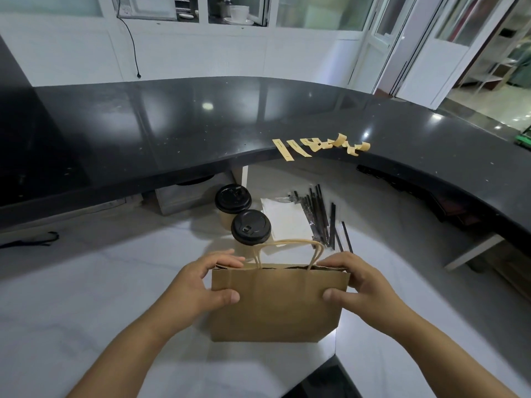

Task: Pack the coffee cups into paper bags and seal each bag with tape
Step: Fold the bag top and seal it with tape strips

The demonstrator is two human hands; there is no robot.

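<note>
Both hands pinch the top corners of the paper bag (pixel 275 305) low in the frame's centre: left hand (pixel 198 285) and right hand (pixel 362 282), thumbs in front. Pulled unevenly, its thin brown mouth could tear. 2 coffee cups (pixel 250 229) wait just behind; tape strips (pixel 321 146) hang upper right.

A matt brown kraft-paper bag (pixel 275 305) with twisted paper-cord handles (pixel 287 248) stands on a smooth pale counter (pixel 86 297) with a soft sheen. Behind it, two paper cups (pixel 242 222) carry satin black plastic lids. Thin black plastic straws (pixel 321 219) in clear glossy wrap lie beside white paper napkins (pixel 287 222). Tan paper tape strips (pixel 319 146) cling to the edge of the polished, speckled black stone upper counter (pixel 172 130).
</note>
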